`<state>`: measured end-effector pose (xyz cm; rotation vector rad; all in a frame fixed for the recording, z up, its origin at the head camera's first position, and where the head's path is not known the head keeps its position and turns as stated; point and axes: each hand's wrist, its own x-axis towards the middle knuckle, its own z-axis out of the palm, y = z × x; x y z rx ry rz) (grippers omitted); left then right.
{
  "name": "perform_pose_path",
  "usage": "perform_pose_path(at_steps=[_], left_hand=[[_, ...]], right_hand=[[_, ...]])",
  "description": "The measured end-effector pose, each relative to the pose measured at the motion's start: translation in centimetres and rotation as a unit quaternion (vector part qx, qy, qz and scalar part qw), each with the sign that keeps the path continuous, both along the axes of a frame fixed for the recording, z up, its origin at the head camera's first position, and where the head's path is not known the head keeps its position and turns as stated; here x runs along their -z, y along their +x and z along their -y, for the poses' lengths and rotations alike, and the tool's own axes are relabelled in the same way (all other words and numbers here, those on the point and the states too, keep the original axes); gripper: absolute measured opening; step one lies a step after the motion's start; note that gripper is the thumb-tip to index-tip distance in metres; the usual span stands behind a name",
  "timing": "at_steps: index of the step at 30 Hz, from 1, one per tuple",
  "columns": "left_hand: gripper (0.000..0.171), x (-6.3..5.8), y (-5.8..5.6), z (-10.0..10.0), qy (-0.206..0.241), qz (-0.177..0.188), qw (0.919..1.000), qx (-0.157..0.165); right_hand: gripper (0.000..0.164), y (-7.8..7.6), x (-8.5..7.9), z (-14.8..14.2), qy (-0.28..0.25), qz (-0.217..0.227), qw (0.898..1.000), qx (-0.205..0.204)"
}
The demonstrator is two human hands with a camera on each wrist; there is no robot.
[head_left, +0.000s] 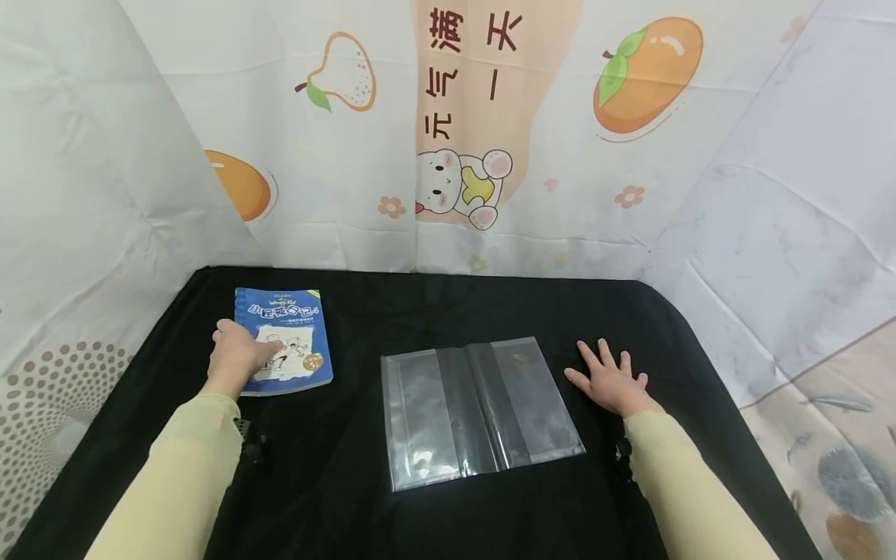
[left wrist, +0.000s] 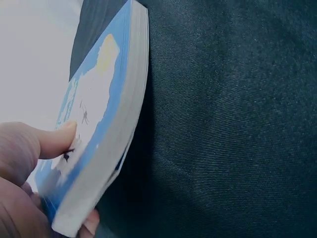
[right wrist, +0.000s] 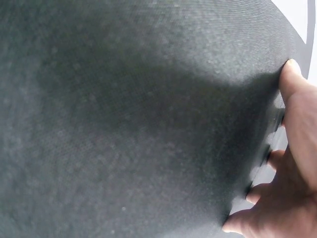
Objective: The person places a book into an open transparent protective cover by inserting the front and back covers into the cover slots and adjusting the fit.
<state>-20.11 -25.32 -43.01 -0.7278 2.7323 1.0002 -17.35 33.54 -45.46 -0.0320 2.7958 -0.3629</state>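
A blue paperback book with a white picture panel lies at the left of the black-covered table. My left hand grips its left side. In the left wrist view the thumb presses on the cover of the book, and fingertips show under its lower edge. My right hand rests on the cloth with its fingers spread. Between the hands a clear plastic book cover lies opened flat, just left of the right hand. The right wrist view has the right hand at its right edge, fingertips on the cloth.
Black cloth covers the table, whose far edge meets a white printed curtain. More white sheets hang at the left and right.
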Motion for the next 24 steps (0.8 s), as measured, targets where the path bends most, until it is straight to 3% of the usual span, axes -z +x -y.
perform_pose_path(at_steps=[5,10,17,20,24], left_hand=[[0.077,-0.5,-0.1,0.5,0.039,-0.048,0.998,-0.01],[0.053,-1.7,-0.3,0.2,0.105,-0.11,0.9882,-0.021],[0.046,-3.3,-0.2,-1.1,0.152,-0.148,0.9773,-0.008],[0.046,-3.8,0.1,-1.7,0.191,-0.17,0.9667,0.006],[0.045,-4.8,0.4,-3.0,0.278,-0.199,0.9397,0.021]], right_hand=[[0.079,-0.1,0.0,0.0,0.004,0.0,1.0,-0.001],[0.079,-0.3,0.1,0.0,0.004,0.003,1.0,-0.002],[0.08,-0.3,0.2,0.0,0.004,0.012,1.0,-0.002],[0.081,-0.4,0.2,0.0,0.01,0.011,1.0,-0.003],[0.081,-0.3,0.2,0.0,0.013,0.009,1.0,-0.003]])
